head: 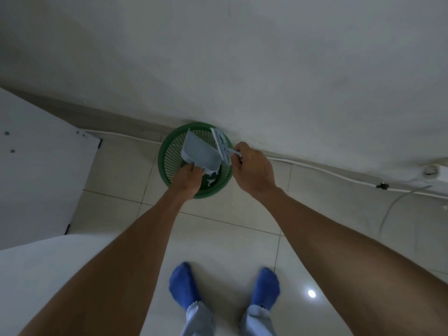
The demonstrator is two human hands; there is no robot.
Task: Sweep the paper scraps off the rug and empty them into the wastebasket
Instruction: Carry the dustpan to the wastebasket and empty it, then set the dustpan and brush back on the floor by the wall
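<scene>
While the left hand (188, 177) gripped the pale blue plastic dustpan (198, 154) tipped over the round green mesh wastebasket (167, 151), the right hand (252, 169) clutched the matching small brush (221, 144) beside it. White paper scraps (211, 178) already lay inside, so the emptying seemed nearly finished. No rug showed, only glossy pale floor tiles (230, 238) meeting a white wall (242, 57).

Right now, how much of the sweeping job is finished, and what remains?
Nearly done. White paper scraps already lie in the green wastebasket. In hand: the left hand tips the dustpan over it, while the right hand holds the brush beside it. Left: finish emptying. The rug is out of view.
</scene>
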